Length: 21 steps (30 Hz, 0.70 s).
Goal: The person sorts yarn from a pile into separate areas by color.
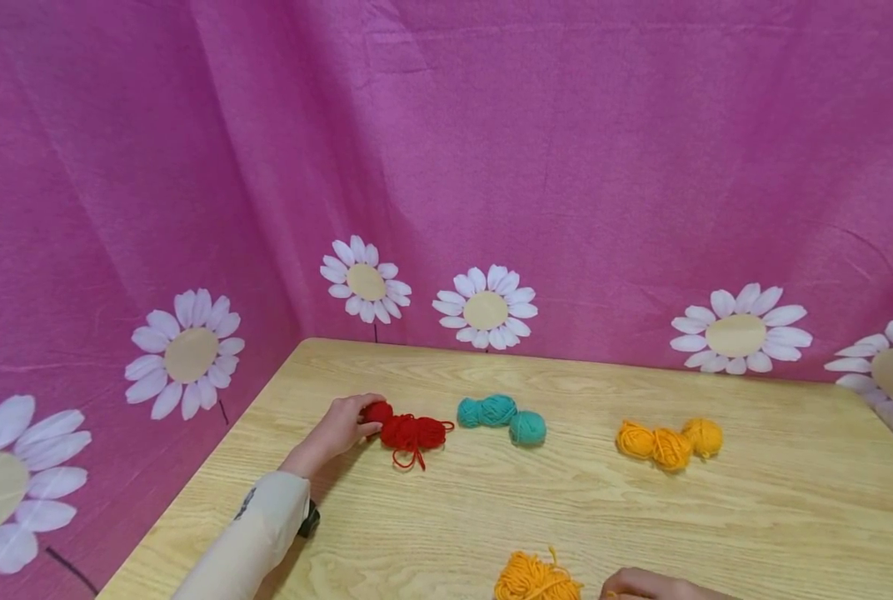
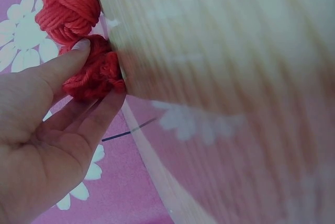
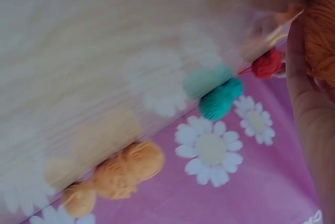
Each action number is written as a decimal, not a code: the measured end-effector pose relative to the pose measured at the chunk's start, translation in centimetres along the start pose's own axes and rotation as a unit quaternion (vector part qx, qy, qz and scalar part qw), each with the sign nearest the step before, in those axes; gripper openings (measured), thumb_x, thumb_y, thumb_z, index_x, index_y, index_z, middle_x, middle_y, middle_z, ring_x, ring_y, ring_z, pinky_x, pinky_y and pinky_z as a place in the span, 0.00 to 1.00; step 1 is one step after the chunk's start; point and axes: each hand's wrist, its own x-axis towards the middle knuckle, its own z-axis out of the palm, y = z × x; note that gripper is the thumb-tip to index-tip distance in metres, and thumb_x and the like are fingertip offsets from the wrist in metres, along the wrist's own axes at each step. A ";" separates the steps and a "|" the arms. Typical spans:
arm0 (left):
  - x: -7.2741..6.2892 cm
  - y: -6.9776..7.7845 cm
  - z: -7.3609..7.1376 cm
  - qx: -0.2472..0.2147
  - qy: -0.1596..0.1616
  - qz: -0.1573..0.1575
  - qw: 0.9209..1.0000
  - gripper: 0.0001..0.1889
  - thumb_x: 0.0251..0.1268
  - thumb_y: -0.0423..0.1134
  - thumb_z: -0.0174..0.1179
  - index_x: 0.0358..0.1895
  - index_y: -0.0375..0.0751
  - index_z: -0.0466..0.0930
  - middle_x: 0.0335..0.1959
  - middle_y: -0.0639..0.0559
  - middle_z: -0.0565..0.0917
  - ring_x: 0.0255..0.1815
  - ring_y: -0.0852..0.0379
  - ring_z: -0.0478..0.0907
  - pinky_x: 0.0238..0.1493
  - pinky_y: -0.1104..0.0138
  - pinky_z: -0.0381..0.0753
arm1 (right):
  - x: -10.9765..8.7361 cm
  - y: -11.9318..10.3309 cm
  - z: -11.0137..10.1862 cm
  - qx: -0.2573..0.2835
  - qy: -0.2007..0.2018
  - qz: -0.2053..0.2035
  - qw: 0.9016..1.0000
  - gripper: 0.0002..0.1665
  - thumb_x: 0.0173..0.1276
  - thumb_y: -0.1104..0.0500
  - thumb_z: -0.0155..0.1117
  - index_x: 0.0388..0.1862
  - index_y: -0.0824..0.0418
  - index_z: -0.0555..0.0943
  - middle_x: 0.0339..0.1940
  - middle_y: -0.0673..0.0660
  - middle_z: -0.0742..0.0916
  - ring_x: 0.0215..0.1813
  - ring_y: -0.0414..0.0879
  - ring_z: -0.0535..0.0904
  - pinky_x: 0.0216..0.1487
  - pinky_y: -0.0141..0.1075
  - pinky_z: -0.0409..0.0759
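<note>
Near the far left of the table, my left hand (image 1: 346, 422) grips the end red yarn ball (image 2: 97, 69) between thumb and fingers. Against it lie other red yarn balls (image 1: 416, 432) with loose loops trailing. At the front edge of the head view is a larger orange yarn ball (image 1: 536, 577), wound loosely, with a strand sticking up. Just right of it, my right hand (image 1: 667, 585) is partly cut off by the frame. A bit of orange yarn (image 3: 291, 12) shows between its fingers, which are blurred in the right wrist view.
Teal yarn balls (image 1: 498, 410) lie in a short row right of the red ones. Farther right is a group of yellow-orange yarn balls (image 1: 671, 448). A pink cloth (image 1: 536, 167) with daisies hangs behind and left of the wooden table (image 1: 431, 525).
</note>
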 end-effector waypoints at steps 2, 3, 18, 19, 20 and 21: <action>0.0 0.0 0.0 -0.001 0.000 -0.001 1.000 0.20 0.62 0.29 0.64 0.58 0.30 0.77 0.49 0.34 0.84 0.46 0.44 0.83 0.46 0.57 0.85 | -0.1 0.4 -1.1 -0.119 0.023 -0.106 0.987 0.18 0.71 0.52 0.63 0.59 0.46 0.77 0.49 0.40 0.81 0.46 0.28 0.75 0.41 0.14 0.73; 0.0 0.0 0.0 0.000 0.000 -0.002 1.000 0.20 0.62 0.29 0.64 0.58 0.30 0.77 0.49 0.34 0.84 0.47 0.44 0.83 0.46 0.57 0.85 | -0.1 0.6 -1.5 -0.160 0.043 -0.133 0.977 0.21 0.70 0.51 0.64 0.61 0.45 0.75 0.50 0.42 0.81 0.47 0.29 0.75 0.43 0.13 0.73; 0.0 -0.1 0.0 0.006 0.003 -0.005 1.000 0.21 0.62 0.30 0.64 0.59 0.30 0.76 0.50 0.35 0.84 0.47 0.44 0.83 0.48 0.56 0.85 | -3.4 4.8 -5.8 0.017 0.036 0.096 0.995 0.22 0.70 0.50 0.61 0.61 0.49 0.75 0.54 0.47 0.81 0.47 0.30 0.74 0.42 0.23 0.81; 0.0 -0.2 0.0 0.004 0.002 -0.006 1.000 0.21 0.62 0.30 0.64 0.59 0.30 0.76 0.50 0.35 0.84 0.47 0.44 0.83 0.48 0.57 0.85 | -3.5 5.1 -6.0 0.001 0.050 0.092 0.994 0.22 0.70 0.51 0.62 0.61 0.49 0.75 0.53 0.48 0.82 0.47 0.30 0.74 0.41 0.23 0.81; 0.0 -0.2 0.1 0.004 0.002 -0.007 1.000 0.21 0.62 0.30 0.64 0.59 0.30 0.76 0.50 0.35 0.84 0.47 0.44 0.83 0.48 0.57 0.85 | -3.7 5.5 -6.1 -0.018 0.065 0.087 0.994 0.21 0.69 0.52 0.63 0.60 0.50 0.76 0.53 0.47 0.82 0.46 0.30 0.74 0.41 0.23 0.81; 0.0 -0.2 0.1 0.002 0.002 -0.008 1.000 0.22 0.62 0.30 0.65 0.59 0.30 0.76 0.50 0.35 0.84 0.47 0.45 0.83 0.48 0.57 0.85 | -3.8 5.8 -6.2 -0.031 0.080 0.079 0.993 0.22 0.68 0.53 0.64 0.60 0.51 0.76 0.52 0.49 0.82 0.46 0.30 0.75 0.40 0.23 0.81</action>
